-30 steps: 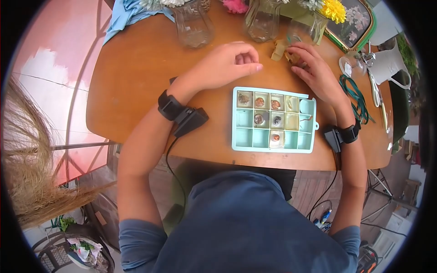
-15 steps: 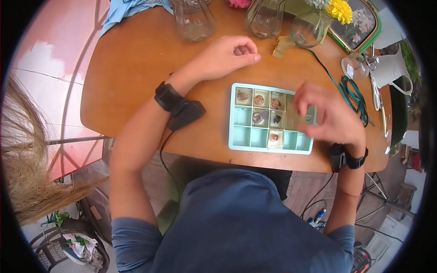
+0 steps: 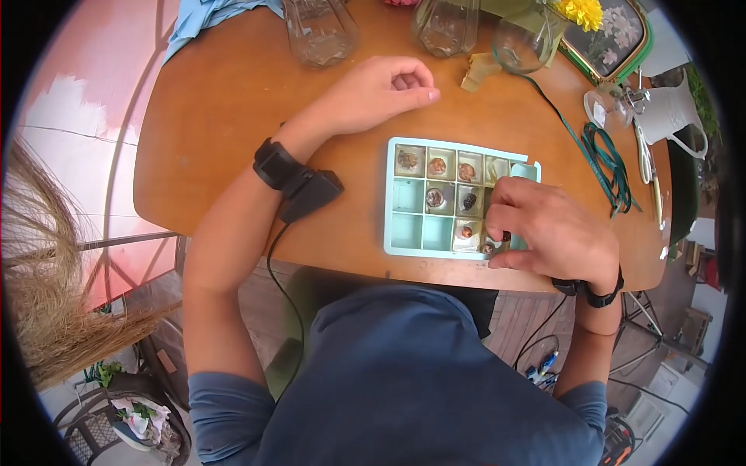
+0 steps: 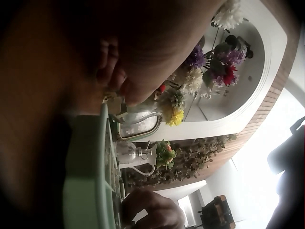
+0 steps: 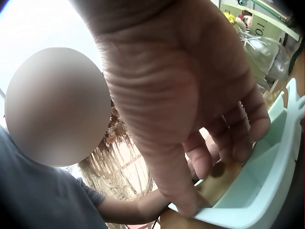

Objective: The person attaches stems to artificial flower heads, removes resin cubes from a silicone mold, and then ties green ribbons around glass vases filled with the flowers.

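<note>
One tan block lies in the grip of the right hand, thumb and fingers closed round it at the five o'clock corner of the tray. Released, the left hand hovers at eleven o'clock, fingers loosely curled round nothing. With no hand steadying the tray, a hard push might skid it over the smooth counter, whose rim runs close at six o'clock. A tilted block could wedge on a cell wall, and low knuckles could knock the neighbouring pieces.

The tray is matte, pale mint, thin-walled, split into squarish cells; several hold translucent, yellowish blocks with rough brown, orange or dark lumps inside. The counter is orange-brown wood; clear, faceted vases stand towards twelve o'clock.
</note>
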{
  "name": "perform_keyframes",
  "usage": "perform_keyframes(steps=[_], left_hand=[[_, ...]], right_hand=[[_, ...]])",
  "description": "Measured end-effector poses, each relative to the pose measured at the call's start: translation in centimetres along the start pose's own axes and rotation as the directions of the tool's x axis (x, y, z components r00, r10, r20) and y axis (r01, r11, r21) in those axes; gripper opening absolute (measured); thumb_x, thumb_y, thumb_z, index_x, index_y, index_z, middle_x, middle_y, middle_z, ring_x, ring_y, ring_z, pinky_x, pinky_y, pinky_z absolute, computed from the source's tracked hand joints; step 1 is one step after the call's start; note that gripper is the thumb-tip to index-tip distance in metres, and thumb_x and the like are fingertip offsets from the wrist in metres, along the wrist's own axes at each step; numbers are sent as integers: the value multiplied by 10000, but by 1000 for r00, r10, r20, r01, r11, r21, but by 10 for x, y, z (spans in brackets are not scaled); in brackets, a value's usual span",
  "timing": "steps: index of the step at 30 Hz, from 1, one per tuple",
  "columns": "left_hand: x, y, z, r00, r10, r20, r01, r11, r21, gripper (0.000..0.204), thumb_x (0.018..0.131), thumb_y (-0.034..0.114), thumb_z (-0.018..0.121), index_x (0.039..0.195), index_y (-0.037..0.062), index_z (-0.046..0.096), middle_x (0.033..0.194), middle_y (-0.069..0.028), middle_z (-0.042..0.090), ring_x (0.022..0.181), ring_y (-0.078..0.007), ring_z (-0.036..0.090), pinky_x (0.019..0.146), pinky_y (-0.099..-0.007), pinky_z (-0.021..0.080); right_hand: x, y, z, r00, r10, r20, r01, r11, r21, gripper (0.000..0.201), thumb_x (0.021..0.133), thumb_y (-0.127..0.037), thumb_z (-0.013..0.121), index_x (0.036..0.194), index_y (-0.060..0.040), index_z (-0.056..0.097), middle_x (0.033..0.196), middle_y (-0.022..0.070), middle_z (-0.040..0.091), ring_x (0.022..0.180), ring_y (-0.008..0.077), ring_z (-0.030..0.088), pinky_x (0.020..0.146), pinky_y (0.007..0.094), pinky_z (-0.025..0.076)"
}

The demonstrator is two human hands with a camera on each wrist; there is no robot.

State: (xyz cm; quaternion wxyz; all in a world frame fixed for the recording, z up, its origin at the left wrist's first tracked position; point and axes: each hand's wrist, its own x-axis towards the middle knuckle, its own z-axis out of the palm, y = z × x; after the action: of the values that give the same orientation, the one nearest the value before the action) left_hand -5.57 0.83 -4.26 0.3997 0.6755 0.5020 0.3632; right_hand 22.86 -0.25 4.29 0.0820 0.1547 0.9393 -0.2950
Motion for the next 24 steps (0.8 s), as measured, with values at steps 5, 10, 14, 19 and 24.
perform_keyframes(steps=[5, 10, 14, 19, 24], left_hand=[[0, 0, -1, 1000, 4, 9, -4, 1000, 6, 200, 941, 258, 676, 953, 59, 664, 802, 72, 577, 747, -23, 499, 681, -200, 431], [0, -1, 0, 1000, 11, 17, -11, 1000, 14, 199, 944, 255, 674, 957, 57, 665, 804, 72, 582, 745, -23, 503, 679, -198, 432], [0, -1, -1, 1000, 9, 23, -10, 1000, 13, 202, 943, 257, 675, 957, 56, 663, 803, 72, 580, 744, -22, 503, 674, -196, 430], [0, 1, -1, 999, 8, 32, -8, 1000, 10, 202, 943, 259, 675, 948, 58, 660, 798, 69, 575, 740, -23, 503, 675, -196, 430], [3, -4, -2, 999, 5, 37, -5, 1000, -7, 200, 944, 250, 673, 947, 52, 655, 806, 59, 585, 750, -31, 515, 683, -206, 442]], right_hand=[[-3, 13, -5, 997, -65, 35, 62, 996, 70, 270, 731, -124, 786, 895, -72, 579, 911, 73, 563, 882, 299, 595, 738, 406, 469], [1, 22, -9, 996, -38, 81, 22, 982, 187, 208, 748, -109, 771, 905, -76, 639, 920, 62, 587, 906, 290, 602, 763, 385, 474], [5, 17, -11, 991, 48, 121, -70, 980, 188, 170, 753, -95, 760, 877, -77, 647, 907, 63, 590, 901, 288, 604, 771, 380, 476], [1, 15, -5, 996, 53, 66, -62, 988, 143, 163, 747, -79, 755, 871, -89, 649, 888, 61, 591, 882, 285, 607, 765, 378, 477], [6, 17, -6, 995, 15, 102, -24, 996, 89, 171, 750, -82, 760, 882, -85, 651, 877, 67, 590, 857, 272, 609, 734, 364, 487]])
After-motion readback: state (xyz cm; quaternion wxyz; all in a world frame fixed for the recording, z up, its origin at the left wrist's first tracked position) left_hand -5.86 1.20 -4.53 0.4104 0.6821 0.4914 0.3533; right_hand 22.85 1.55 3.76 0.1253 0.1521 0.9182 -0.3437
